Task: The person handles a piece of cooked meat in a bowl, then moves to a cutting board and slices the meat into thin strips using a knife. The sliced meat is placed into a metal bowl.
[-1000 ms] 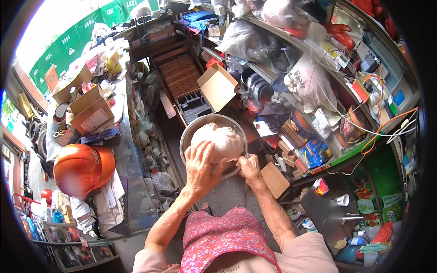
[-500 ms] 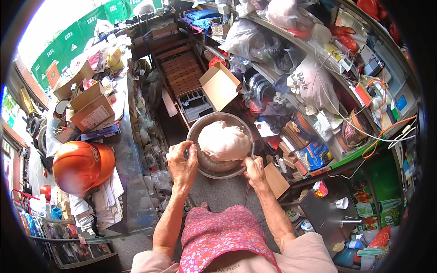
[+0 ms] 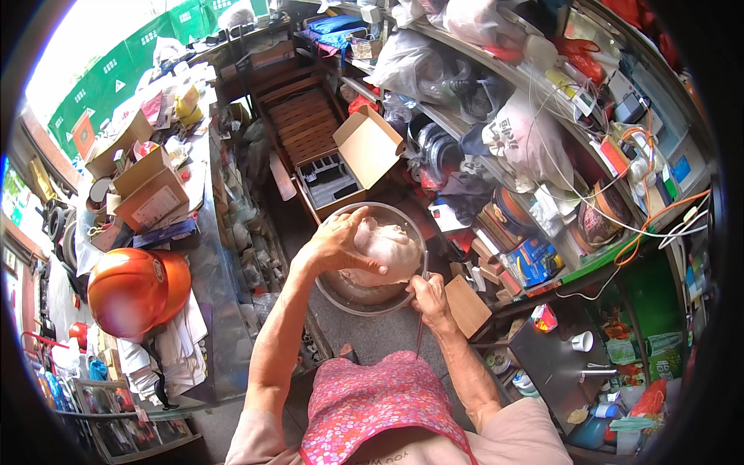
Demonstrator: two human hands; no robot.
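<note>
A round metal bowl [image 3: 349, 304] sits in front of me with a large pale lump of dough [image 3: 399, 252] in it. My left hand [image 3: 341, 244] reaches over the bowl's left side and clasps the dough, thumb on the near side and fingers on the far side; the fingertips are partly hidden. At the bowl's right rim my right hand [image 3: 430, 298] is closed, holding a thin stick [image 3: 420, 337] upright against the rim. The stick's lower end hangs below the fist.
An orange hard hat [image 3: 128, 291] rests on the counter [image 3: 240, 349] at left, near an open carton [image 3: 151, 190]. Beyond the bowl stands an open cardboard box [image 3: 370, 147]. Crowded shelves [image 3: 535, 291] line the right side, above a dark low table [image 3: 550, 356] with a white cup [image 3: 581, 342].
My left hand has moved from beside the bowl's left rim onto the dough and taken hold of it. The bowl has shifted slightly. My right hand keeps its grip at the rim.
</note>
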